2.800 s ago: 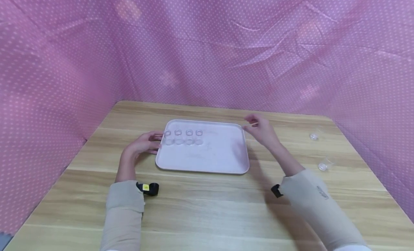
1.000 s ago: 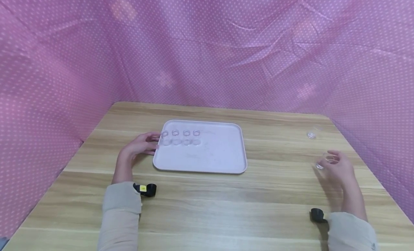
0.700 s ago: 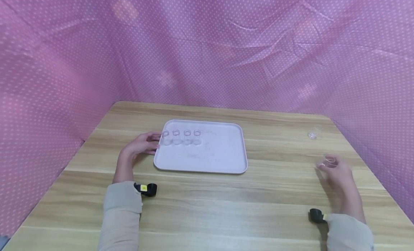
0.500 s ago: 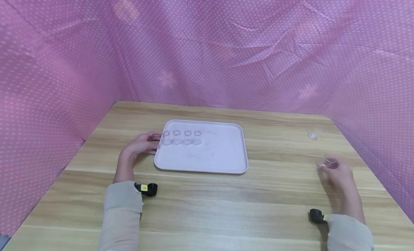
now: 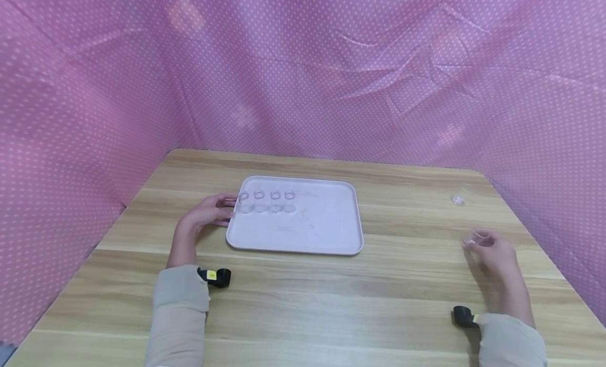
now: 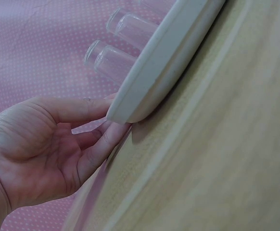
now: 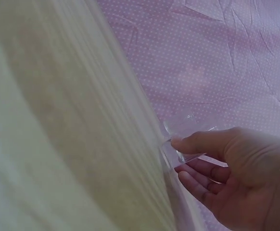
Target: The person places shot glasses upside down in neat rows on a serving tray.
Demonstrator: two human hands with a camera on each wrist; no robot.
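At the right of the table, my right hand point(image 5: 497, 254) pinches a small clear cup point(image 5: 479, 236) between thumb and fingers. The right wrist view shows the thumb on the near side of this cup point(image 7: 181, 127); its base is on or just over the table, I cannot tell which. My left hand point(image 5: 205, 212) pinches the left edge of the white tray point(image 5: 326, 246), thumb and fingers at its rim in the left wrist view. Several clear cups point(image 5: 275, 201) stand upright in a row on the tray's left half.
Another clear cup point(image 5: 457, 200) stands on the table farther back at the right, beyond the right hand. The wooden table point(image 5: 303, 309) is bounded by a pink dotted curtain point(image 5: 303, 83) at the back and sides.
My right hand has moved from the tray's far right corner to the right side of the table and taken hold of a cup there. The left hand stays at the tray edge.
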